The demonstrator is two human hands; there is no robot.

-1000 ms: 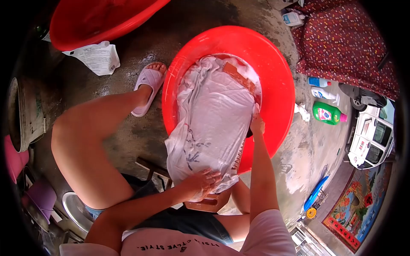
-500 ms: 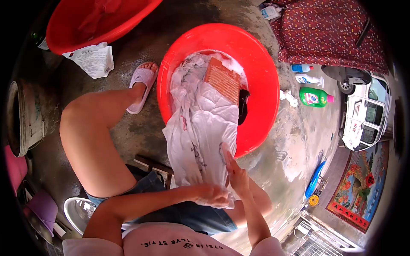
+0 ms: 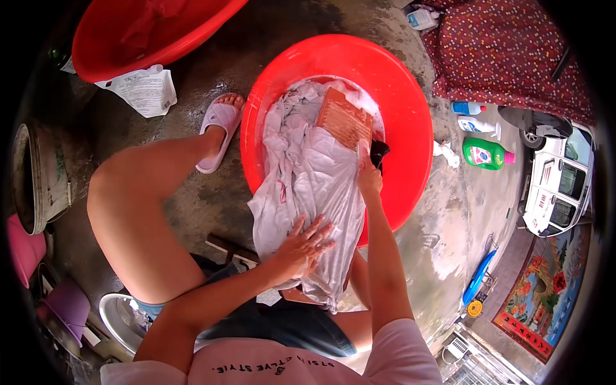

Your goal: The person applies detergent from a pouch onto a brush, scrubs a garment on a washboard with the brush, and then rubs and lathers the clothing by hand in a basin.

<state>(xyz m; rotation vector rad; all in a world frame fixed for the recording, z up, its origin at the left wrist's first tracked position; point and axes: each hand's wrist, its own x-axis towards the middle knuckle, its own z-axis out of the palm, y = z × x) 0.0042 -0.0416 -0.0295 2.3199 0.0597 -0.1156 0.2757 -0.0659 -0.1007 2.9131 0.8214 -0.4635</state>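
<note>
A wet white cloth [image 3: 321,186] with dark and pink marks lies over a brown ridged washboard [image 3: 344,119], whose upper part shows bare. The board leans in a red basin [image 3: 410,128] with suds at its far side. My left hand [image 3: 303,251] rests flat on the lower part of the cloth, fingers spread. At the board's right edge, my right hand [image 3: 368,172] has its fingers closed on the cloth's edge. Something black [image 3: 378,153] sits beside it in the basin.
Another red basin [image 3: 96,38] stands upper left above a white packet [image 3: 144,93]. On the right are a green detergent bottle [image 3: 484,154], a spray bottle [image 3: 476,126] and a patterned red cloth [image 3: 507,58]. A metal bucket [image 3: 42,176] stands left.
My right hand has moved from the lower end of the cloth up along the board's right edge. My left hand now lies spread on the cloth. More of the washboard shows than a second ago.
</note>
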